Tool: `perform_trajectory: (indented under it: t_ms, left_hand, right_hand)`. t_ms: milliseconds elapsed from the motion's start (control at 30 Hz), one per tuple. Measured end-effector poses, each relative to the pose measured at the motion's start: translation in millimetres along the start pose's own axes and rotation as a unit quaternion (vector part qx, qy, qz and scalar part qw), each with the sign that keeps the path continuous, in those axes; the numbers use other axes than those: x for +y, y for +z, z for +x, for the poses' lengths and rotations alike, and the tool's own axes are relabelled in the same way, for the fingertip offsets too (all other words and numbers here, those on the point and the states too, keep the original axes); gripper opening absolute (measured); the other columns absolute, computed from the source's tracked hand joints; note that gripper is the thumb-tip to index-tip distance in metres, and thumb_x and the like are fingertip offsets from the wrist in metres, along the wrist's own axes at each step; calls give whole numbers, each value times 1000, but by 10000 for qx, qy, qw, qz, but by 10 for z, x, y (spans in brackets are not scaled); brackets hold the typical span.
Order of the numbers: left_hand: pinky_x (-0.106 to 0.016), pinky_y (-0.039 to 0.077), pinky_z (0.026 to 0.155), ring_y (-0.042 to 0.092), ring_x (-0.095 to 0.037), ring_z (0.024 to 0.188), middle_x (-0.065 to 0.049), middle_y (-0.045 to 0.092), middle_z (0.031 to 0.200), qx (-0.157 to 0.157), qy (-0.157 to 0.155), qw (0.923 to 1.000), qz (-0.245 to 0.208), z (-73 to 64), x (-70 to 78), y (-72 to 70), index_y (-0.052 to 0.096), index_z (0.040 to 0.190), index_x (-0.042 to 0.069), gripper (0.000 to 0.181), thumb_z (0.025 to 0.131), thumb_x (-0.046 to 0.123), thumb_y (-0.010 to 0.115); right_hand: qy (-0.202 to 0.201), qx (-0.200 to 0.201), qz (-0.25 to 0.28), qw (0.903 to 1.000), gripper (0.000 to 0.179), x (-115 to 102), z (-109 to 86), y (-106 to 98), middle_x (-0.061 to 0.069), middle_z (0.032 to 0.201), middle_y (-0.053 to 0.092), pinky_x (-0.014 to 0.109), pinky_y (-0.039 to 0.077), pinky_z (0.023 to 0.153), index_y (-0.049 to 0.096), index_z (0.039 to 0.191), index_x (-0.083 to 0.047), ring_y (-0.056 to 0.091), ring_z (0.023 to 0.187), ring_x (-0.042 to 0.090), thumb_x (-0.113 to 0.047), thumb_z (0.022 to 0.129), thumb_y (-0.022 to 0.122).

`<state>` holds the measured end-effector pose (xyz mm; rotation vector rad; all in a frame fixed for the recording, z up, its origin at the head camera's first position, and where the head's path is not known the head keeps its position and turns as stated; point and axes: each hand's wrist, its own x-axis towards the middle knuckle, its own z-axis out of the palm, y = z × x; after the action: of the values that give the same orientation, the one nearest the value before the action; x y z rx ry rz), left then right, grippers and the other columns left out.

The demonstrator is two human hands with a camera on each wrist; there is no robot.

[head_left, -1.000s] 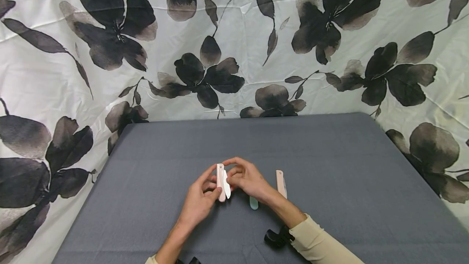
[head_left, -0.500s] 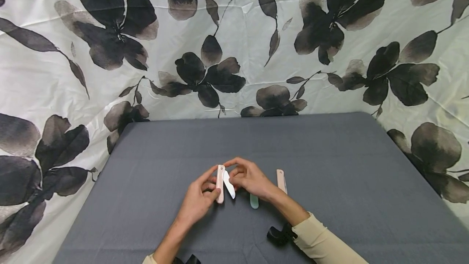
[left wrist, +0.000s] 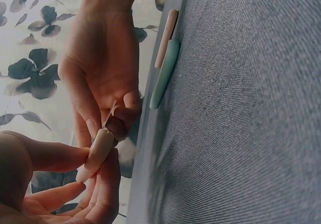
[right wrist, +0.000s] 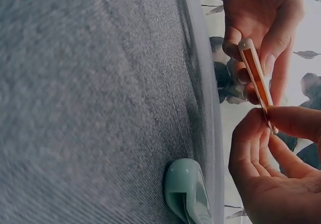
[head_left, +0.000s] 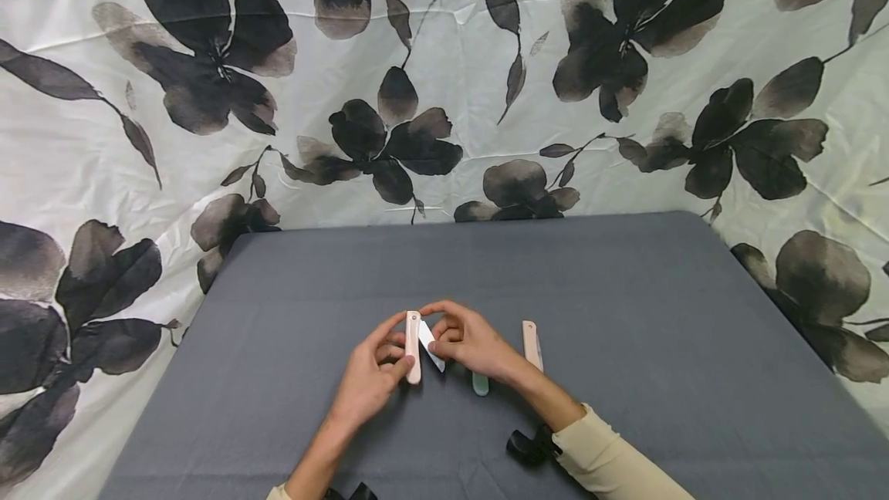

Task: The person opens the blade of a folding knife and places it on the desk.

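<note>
A folding knife with a pale pink handle point(head_left: 413, 349) and a white blade point(head_left: 426, 335) is held upright in front of me. The blade stands partly swung out from the handle, its tip pointing down and to the right. My left hand point(head_left: 371, 376) grips the handle between thumb and fingers. With thumb and fingers, my right hand point(head_left: 475, 344) pinches the blade, while its index finger reaches to the handle's top end. In the right wrist view the handle's slot point(right wrist: 256, 73) looks orange inside. Fingers hide part of the blade.
To the right on the grey table point(head_left: 625, 315) lie a second pink folding knife point(head_left: 531, 342) and a mint green one point(head_left: 481, 384), both partly covered by the right arm in the head view. A floral cloth point(head_left: 486, 83) hangs behind the table.
The blade has swung further out from the handle, its tip moving right with the right hand's pinch. The left hand keeps its grip and has shifted slightly left.
</note>
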<state>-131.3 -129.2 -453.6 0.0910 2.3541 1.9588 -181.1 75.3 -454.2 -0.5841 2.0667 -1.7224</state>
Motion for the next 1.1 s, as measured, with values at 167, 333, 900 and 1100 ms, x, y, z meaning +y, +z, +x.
perform_trajectory:
  t_ms: [167, 333, 900, 1100]
  left_hand:
    - [-20, 54, 68, 67, -8, 85, -21, 65, 116, 44, -55, 10000, -6, -11, -13, 11, 53, 151, 9, 69, 87, -13, 67]
    - [-21, 54, 68, 67, -9, 85, -21, 65, 117, 3, -71, 10000, 15, -40, -26, 4, 53, 151, 9, 67, 89, -9, 67]
    - [-20, 49, 61, 65, -9, 83, -20, 65, 117, -223, -136, 9993, 256, -95, -15, -42, 51, 153, 9, 70, 88, -11, 66]
    - [-19, 46, 59, 64, -10, 82, -18, 65, 116, -296, -259, 9985, 377, -99, -10, -48, 51, 154, 11, 70, 89, -11, 65]
  right_hand:
    - [8, 236, -20, 9997, 44, 21, -15, 31, 21, 99, 67, 22, 48, 66, 55, 138, 2, 60, 74, 8, 1, 96, 68]
    - [31, 357, -12, 9994, 38, 38, -42, 42, 21, 99, 69, 21, 51, 71, 61, 131, 3, 63, 76, 8, 1, 94, 69]
    - [-190, 439, -533, 9974, 33, 64, -63, -45, 22, 99, 70, 22, 50, 65, 71, 125, 1, 63, 77, 12, 2, 92, 68]
    - [-128, 483, -700, 9963, 30, 55, -83, -59, 21, 99, 70, 24, 48, 62, 73, 124, -2, 60, 75, 14, 0, 94, 67]
